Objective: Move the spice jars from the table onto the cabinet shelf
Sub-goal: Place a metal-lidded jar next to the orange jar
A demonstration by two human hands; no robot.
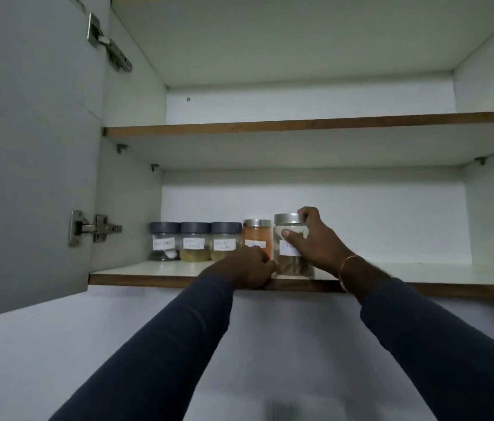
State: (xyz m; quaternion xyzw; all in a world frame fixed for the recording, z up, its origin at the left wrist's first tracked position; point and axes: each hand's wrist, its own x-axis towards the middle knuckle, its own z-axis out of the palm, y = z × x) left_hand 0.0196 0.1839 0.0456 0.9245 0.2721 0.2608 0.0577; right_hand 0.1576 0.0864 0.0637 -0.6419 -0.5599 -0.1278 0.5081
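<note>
Here the right hand [315, 243] gripped the silver-lidded jar [289, 250], thumb on its front; the jar stood on the lower shelf [148, 272], last in a row of five. The left hand [250, 268] lay curled at the base of this jar, and I cannot tell whether it held it.

We take this for a home kitchen, a white wall cabinet [361, 223] with its door [27, 147] swung open on metal hinges [94, 227], brown-edged shelves [300, 124]; we see a row of labelled spice jars [195, 241] on the lower shelf [148, 270]
</note>
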